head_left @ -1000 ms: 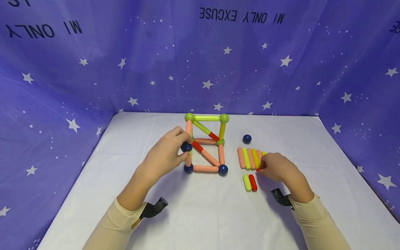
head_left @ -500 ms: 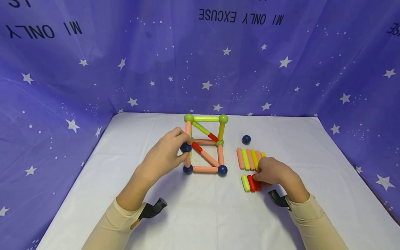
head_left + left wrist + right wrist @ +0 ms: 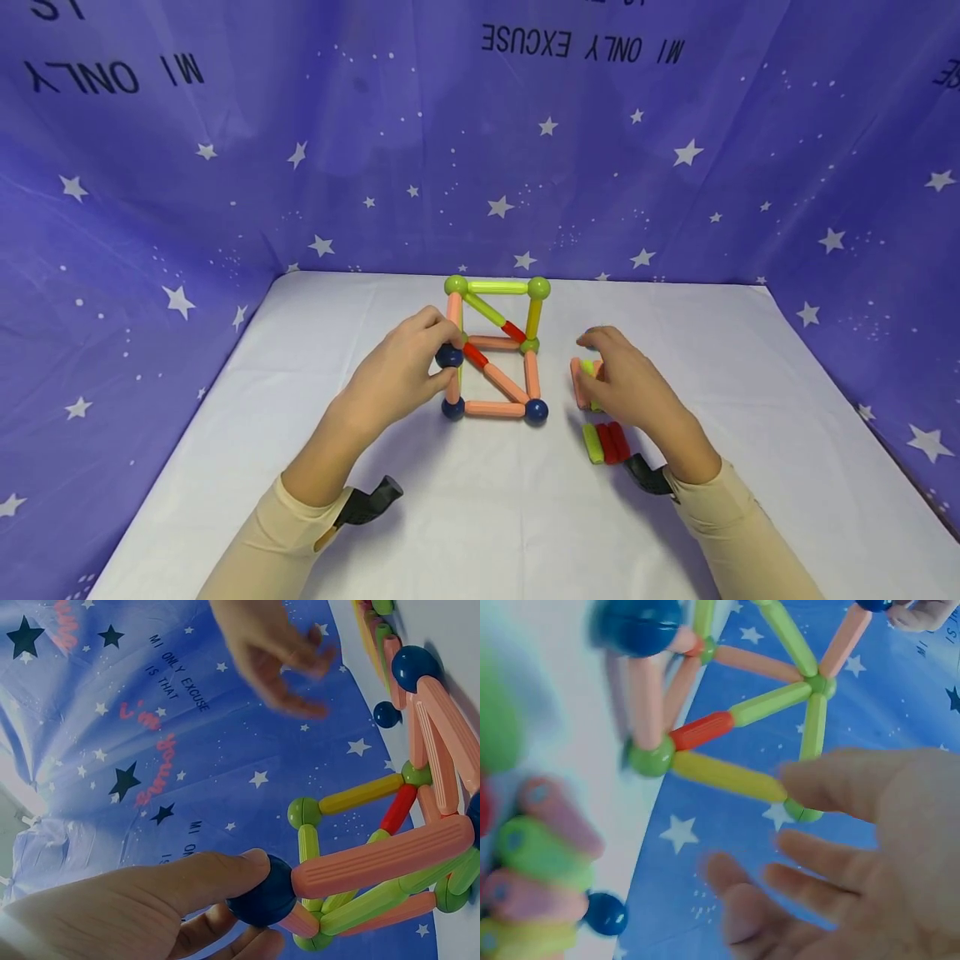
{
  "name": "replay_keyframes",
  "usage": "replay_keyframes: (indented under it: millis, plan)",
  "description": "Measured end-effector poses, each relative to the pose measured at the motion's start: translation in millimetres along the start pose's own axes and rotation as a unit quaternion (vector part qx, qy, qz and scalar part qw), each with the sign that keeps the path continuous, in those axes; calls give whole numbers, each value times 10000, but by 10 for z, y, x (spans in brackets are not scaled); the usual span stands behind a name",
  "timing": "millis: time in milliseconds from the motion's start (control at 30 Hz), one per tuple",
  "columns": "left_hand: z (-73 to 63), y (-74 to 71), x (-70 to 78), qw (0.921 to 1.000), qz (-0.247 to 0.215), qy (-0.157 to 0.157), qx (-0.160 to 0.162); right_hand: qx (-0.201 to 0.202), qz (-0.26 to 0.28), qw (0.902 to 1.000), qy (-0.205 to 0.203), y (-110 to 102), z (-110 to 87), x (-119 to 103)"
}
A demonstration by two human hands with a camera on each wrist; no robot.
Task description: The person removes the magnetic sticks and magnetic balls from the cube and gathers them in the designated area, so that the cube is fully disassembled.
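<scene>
My left hand (image 3: 397, 367) pinches a dark blue ball (image 3: 262, 896) between thumb and fingers. That ball joins the end of a pink rod (image 3: 382, 856) on a frame of magnetic rods and balls. Green balls (image 3: 538, 288) mark the frame's far corners, and dark blue balls (image 3: 536, 411) its near ones. To the right, my right hand (image 3: 637, 383) hovers over a row of long rods (image 3: 580, 385), fingers apart and holding nothing. It covers most of that row and nearly all of a loose blue ball (image 3: 606, 913) just beyond it.
Short green and red rods (image 3: 607, 443) lie side by side nearer than the long row. The white-covered table (image 3: 480, 517) meets a purple star-patterned curtain (image 3: 495, 167) at the back and sides. A black wrist camera (image 3: 648, 475) sits at the right cuff.
My right hand placed a red short rod beside the other short ones, released it, then rose and moved forward and left over the long rods. The left hand keeps its hold on the ball.
</scene>
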State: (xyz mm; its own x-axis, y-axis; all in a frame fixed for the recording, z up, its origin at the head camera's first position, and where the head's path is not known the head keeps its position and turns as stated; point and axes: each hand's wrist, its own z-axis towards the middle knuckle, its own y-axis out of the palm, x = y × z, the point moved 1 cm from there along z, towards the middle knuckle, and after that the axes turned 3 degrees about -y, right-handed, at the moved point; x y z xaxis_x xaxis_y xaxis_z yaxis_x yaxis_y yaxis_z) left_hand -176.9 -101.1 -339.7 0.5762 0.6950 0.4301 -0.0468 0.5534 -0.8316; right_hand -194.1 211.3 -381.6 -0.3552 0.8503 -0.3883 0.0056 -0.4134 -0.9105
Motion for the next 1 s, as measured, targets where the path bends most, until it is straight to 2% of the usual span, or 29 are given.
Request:
replay_keyframes:
  millis: [133, 200, 267, 333, 467, 567, 833, 1000]
  plan:
    - [-10, -1, -5, 10000, 35, -11, 8, 610, 298, 9951, -712, -71, 300, -148]
    - [-10, -4, -8, 10000, 42, -15, 18, 656, 335, 9932, -900, -129, 509, -216]
    - [-10, -8, -12, 10000, 48, -22, 29, 531, 229, 9929, -1036, -173, 729, -265]
    - [-10, -12, -14, 10000, 46, -26, 41, 242, -20, 9937, -1095, -199, 928, -307]
    - [-6, -8, -16, 10000, 52, 2, 67, -376, -640, 9895, -1237, -197, 1190, -358]
    - [5, 0, -6, 10000, 40, 24, 56, -551, -804, 9875, -1241, -189, 1260, -362]
    - [13, -7, 9, 9999, 119, -19, 77, -339, -621, 9892, -1282, -192, 1255, -350]
    - [-2, 4, -2, 9999, 143, -68, 38, -418, -442, 9922, -1090, -168, 1242, -343]
